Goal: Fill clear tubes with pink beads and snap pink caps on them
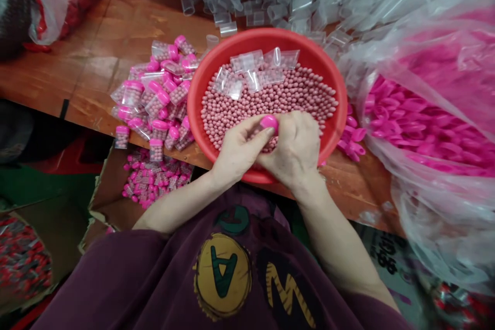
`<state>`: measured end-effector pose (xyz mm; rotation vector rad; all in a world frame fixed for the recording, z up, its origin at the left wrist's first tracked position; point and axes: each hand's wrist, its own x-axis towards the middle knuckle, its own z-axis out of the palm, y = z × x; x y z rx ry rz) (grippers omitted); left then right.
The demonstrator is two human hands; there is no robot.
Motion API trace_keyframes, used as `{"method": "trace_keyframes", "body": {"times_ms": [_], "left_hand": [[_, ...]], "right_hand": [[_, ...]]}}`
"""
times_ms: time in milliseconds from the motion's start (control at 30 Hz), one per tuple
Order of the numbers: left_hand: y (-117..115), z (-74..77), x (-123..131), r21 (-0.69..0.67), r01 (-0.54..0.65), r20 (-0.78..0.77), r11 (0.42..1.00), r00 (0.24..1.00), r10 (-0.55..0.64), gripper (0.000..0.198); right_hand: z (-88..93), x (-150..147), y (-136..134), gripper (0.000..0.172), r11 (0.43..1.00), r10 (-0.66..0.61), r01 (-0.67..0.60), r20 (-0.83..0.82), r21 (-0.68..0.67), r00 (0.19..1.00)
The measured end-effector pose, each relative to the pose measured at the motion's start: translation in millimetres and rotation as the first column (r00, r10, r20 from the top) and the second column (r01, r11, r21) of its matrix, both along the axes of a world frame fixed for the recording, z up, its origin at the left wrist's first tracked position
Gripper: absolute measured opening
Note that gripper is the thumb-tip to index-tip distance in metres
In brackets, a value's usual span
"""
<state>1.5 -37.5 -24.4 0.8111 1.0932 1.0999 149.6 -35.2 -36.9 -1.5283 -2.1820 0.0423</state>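
Note:
Both hands meet over the near part of a red basin point(198, 129) filled with small pink beads point(247, 108). My left hand point(240, 148) is closed, its thumb and fingers pinching a bright pink cap point(269, 122). Whatever lies under the cap is hidden by the fingers. Pressed close beside it, my right hand point(297, 149) is curled with the knuckles up; what its fingers hold cannot be seen. Several clear plastic tubes point(253, 80) rest on the beads at the basin's far side.
Left of the basin lies a pile of bead-filled containers with pink caps point(157, 95); more fill a cardboard box point(110, 183) below the table edge. Loose clear tubes point(270, 7) are heaped behind. A plastic bag of pink caps point(421, 126) stands right, with several loose caps point(352, 139) beside it.

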Motion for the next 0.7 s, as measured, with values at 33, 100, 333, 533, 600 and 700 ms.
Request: {"method": "trace_keyframes", "body": {"times_ms": [33,100,333,533,600,700], "left_hand": [[-4.7,5.0,-7.3,0.031,-0.022,-0.059,0.999,0.998,0.024,0.033],[-14.2,14.0,-25.0,0.083,-0.059,-0.179,0.995,0.981,0.073,0.031],[-0.4,0.6,-134.5,0.422,-0.357,-0.553,0.833,0.627,0.549,0.042],[32.4,-9.6,-168.3,0.765,-0.141,-0.567,0.629,0.315,0.761,0.046],[38.9,-6.8,-138.2,0.677,-0.101,-0.564,0.729,0.565,0.603,0.031],[51.2,-7.7,-85.0,0.336,-0.072,-0.444,0.939,0.867,0.225,0.026]], "right_hand": [[3.8,-10.4,-1.0,0.032,1.000,0.025,-0.025,-0.003,0.006,1.000],[13.3,-32.5,-1.9,0.033,0.996,0.088,-0.088,-0.027,-0.021,0.996],[23.7,-43.7,62.7,0.068,0.905,0.299,-0.336,-0.170,-0.261,0.939],[-21.7,-22.5,141.9,0.021,0.946,0.068,-0.082,-0.056,-0.315,0.996],[-29.3,-22.6,145.1,0.008,0.943,0.041,-0.081,-0.127,-0.322,0.991],[-24.6,-17.7,130.4,0.007,0.944,0.020,-0.090,-0.220,-0.317,0.975]]}}
